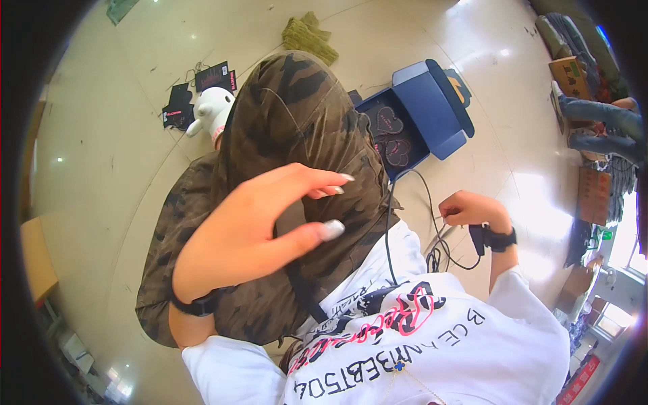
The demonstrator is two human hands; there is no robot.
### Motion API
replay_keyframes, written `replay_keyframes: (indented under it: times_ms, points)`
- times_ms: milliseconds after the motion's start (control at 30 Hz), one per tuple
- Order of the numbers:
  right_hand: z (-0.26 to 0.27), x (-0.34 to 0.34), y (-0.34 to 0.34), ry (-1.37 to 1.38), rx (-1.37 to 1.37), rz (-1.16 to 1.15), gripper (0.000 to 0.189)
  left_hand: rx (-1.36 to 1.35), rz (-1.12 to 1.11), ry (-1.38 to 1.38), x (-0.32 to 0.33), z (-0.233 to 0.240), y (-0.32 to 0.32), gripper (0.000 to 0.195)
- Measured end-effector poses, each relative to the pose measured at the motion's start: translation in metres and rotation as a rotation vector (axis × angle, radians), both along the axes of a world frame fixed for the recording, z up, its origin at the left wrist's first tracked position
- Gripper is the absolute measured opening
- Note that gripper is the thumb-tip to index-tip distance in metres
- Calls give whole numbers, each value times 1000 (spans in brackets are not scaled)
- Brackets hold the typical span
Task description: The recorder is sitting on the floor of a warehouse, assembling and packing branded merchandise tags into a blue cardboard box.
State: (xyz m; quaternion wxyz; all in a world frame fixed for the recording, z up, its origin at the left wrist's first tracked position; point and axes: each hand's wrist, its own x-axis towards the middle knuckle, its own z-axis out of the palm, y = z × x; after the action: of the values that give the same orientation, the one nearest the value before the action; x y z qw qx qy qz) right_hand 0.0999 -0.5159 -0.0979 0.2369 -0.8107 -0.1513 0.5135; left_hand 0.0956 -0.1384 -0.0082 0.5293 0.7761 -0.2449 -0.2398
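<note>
My left hand (263,223) hovers in front of my camouflage trousers (293,111), thumb apart from the fingers and nothing held. Off to the right, my right hand (473,208) has its fingers curled above the floor. A thin pale strip shows just below them; whether it is gripped cannot be made out. Near that hand runs a black cable (430,192), with loops lower down. Beyond my knee lies an open blue box (430,114) holding dark heart-shaped pieces (389,121). A white figure with rounded limbs (212,111) is partly hidden by my leg.
Dark printed pieces with cords (212,78) and another dark piece (178,109) lie on the tiled floor (111,167). An olive cloth (309,38) is farther ahead. Cardboard boxes (593,195), stacked fabric (572,38) and a person's jeans-clad legs (600,114) are at right.
</note>
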Motion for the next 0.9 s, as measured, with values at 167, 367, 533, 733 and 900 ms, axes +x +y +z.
replay_keyframes:
  times_ms: [167,367,533,733,900]
  points:
    - [86,21,82,-112,871,178,4,-259,-77,-134,-13,-28,-38,98]
    - [98,26,157,-447,1402,186,9,-217,243,-130,-42,-44,-71,77]
    - [95,12,178,-918,1313,107,16,-116,787,-830,-24,-43,-44,55]
    - [92,3,207,-1055,1393,59,19,-53,968,-1113,-9,-28,-24,30]
    - [97,-1,216,-1052,1400,151,8,-118,402,-640,-2,-5,-17,37]
